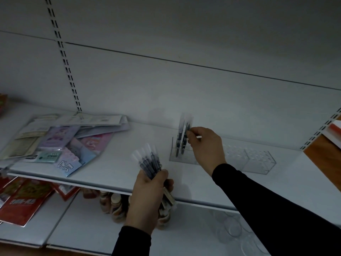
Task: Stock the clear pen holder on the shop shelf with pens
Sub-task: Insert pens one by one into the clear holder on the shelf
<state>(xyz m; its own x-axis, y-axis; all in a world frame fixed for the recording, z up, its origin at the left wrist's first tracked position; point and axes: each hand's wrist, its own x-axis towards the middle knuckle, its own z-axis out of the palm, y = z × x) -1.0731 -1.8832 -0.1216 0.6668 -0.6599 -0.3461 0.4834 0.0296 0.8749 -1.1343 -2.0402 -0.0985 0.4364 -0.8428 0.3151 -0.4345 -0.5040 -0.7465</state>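
A clear pen holder (258, 159) with rows of holes stands on the white shop shelf (120, 163), right of centre. Two dark pens (180, 137) with clear caps stand upright at its left end. My right hand (206, 146) pinches one of them near its upper part, just above the holder. In front of the shelf edge, my left hand (149, 196) grips a bundle of several dark pens (147, 161), their clear caps fanned upward. Both sleeves are black.
A loose heap of flat stationery packets (60, 141) covers the shelf's left part. On the lower shelf lie red packets (24, 200) and small jars (114, 206). A slotted upright (64, 58) runs up the back panel. A wooden unit (324, 156) is at the right.
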